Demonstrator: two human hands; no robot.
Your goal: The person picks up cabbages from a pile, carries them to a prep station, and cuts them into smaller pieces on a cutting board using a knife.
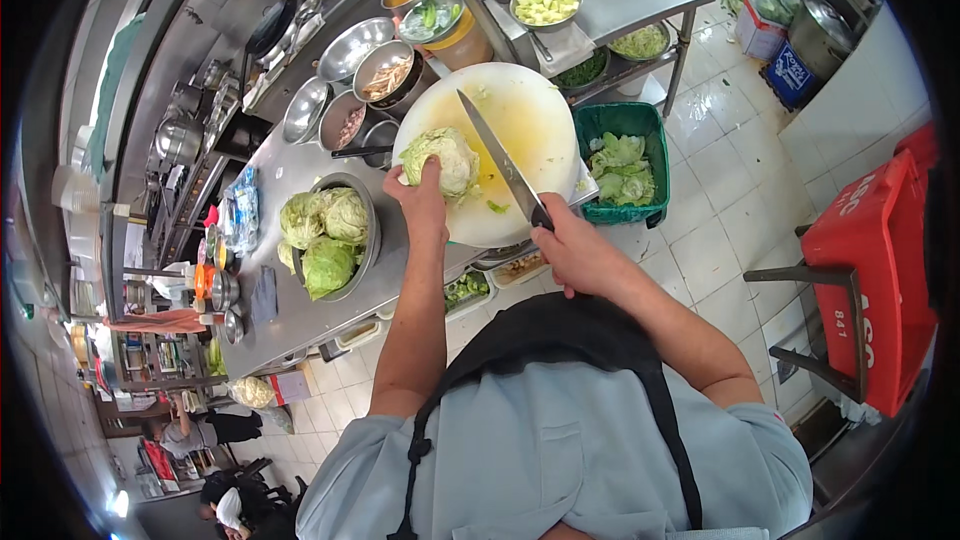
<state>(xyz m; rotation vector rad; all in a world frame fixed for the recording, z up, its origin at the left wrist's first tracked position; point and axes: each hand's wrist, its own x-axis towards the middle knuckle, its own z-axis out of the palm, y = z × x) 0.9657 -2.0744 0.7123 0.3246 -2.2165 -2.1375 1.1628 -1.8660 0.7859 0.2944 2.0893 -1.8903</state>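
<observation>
My left hand (421, 191) grips a head of lettuce or cabbage (448, 161), pale green and partly trimmed, at the left side of a round white cutting board (540, 116). In my right hand (574, 244) is the black handle of a long kitchen knife (499, 154), its blade over the board, pointing away from me and apart from the head. Yellowish wet stains and small leaf scraps lie on the board. Left of my left forearm, several whole heads (330, 259) fill a grey bowl (371, 247).
Right of the board, a green bin (660, 127) holds loose leaves. Metal bowls of cut food stand beyond and left of it, with a bowl of pale green cubes (546, 7) at the far edge. A red plastic crate (862, 240) is at far right. Two people are in the lower left background.
</observation>
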